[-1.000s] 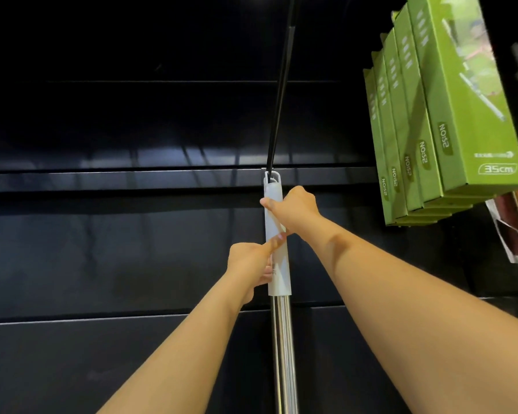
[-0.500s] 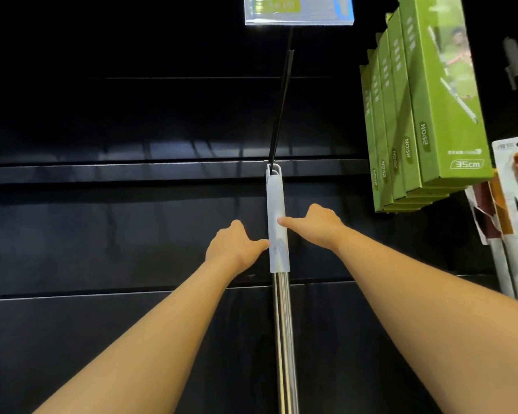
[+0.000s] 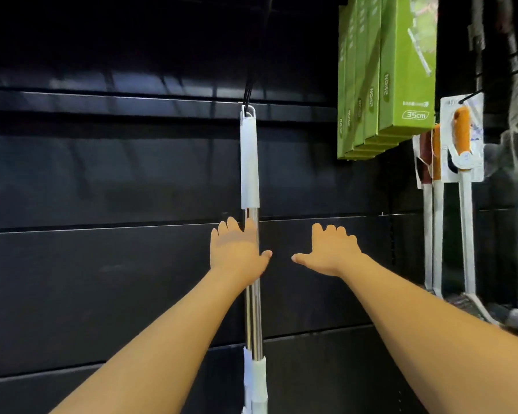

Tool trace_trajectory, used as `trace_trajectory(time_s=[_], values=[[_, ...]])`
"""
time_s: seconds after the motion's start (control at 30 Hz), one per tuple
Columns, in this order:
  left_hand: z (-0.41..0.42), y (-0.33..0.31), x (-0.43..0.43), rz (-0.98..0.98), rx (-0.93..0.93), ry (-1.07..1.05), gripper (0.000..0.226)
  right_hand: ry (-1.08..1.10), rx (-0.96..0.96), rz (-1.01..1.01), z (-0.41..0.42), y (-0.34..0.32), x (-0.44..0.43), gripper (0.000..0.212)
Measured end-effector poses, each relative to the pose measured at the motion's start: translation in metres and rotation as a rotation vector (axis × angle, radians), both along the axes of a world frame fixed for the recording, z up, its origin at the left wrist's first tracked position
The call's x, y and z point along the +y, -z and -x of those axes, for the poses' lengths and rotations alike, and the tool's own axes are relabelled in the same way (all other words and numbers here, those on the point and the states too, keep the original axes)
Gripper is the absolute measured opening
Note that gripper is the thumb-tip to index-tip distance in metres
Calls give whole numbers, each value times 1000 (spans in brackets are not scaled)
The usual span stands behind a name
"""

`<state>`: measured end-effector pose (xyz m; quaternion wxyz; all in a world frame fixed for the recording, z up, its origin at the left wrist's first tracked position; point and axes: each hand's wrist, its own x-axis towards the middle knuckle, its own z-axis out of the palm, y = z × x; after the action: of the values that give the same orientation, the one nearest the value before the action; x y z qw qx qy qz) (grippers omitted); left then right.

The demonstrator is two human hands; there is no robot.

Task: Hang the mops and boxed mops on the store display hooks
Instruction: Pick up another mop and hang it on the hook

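Note:
A mop (image 3: 249, 162) with a white grip and a shiny steel pole hangs by its top loop from a black display hook (image 3: 247, 95) on the dark wall panel. My left hand (image 3: 237, 249) is spread in front of the steel pole, fingers straight; whether it touches the pole is unclear. My right hand (image 3: 331, 252) hovers to the right of the pole, fingers spread, holding nothing. Several green boxed mops (image 3: 383, 76) hang in a row at the upper right.
Packaged mops with orange grips (image 3: 461, 141) hang at the right, their white poles reaching down. More hanging goods blur at the far right edge. The black slatted wall panel (image 3: 102, 180) stretches bare to the left of the hung mop.
Both hands let go of the white grip and dropped lower, spreading apart. The mop stays hanging from the hook. The view has tilted down.

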<state>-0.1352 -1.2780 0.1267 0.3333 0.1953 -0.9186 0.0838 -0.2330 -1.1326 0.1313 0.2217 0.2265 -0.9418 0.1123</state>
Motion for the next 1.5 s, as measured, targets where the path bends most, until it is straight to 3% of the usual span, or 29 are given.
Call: trace_trajectory(time_s=[0.23,0.57,0.77,1.13,1.5], values=[[10,107,30,-72,3,228,76,141,-159,-43,-11,92,50,88],[-18,315,76,-375,-373,423,69,340,-487,-55,-75,280,125,79],[-80,435,108,-353,-635,451,75,454,-747,-74,-166,398,175,85],[-213,533,192,-273,-918,592,77,609,-949,19,-344,523,249,70],[-363,557,351,-145,-1094,808,77,892,-1033,182,-538,544,376,68]])
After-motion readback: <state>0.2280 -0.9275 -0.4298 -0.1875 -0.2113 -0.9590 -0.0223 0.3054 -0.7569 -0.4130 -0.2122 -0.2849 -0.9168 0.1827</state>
